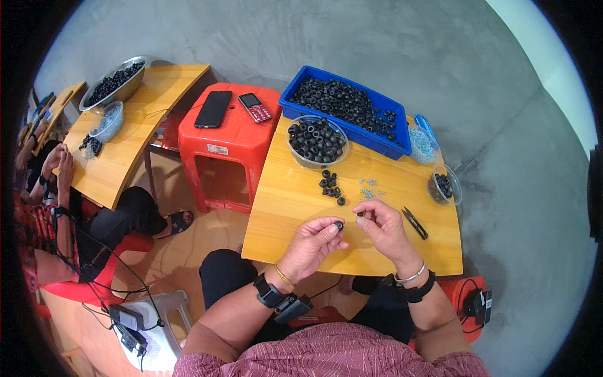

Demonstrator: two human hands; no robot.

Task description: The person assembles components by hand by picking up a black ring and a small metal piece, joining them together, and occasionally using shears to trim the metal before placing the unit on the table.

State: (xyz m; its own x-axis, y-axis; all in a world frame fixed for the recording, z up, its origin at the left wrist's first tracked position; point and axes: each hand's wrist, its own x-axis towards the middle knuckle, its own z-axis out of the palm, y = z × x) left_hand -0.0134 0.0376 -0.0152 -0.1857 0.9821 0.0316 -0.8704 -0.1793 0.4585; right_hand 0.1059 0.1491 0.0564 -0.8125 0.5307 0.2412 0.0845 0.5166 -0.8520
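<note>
Over the near part of the wooden table [282,217], my left hand [311,246] pinches a small round black part [339,225] between thumb and finger. My right hand [384,230] is close beside it, thumb and fingertip closed on something small and dark [360,214] that I cannot make out. Just beyond my hands lies a loose group of black parts [329,182]. To its right are small pale-blue pieces [369,187]. Black thread snips [415,224] rest to the right of my right hand.
Farther back stand a clear bowl of black parts [317,142], a blue tray [402,151] of them, a tub of pale-blue pieces [422,146] and a small tub [453,188] with black parts. Left, a red stool [221,141] bears two phones. A person [59,169] sits at another table.
</note>
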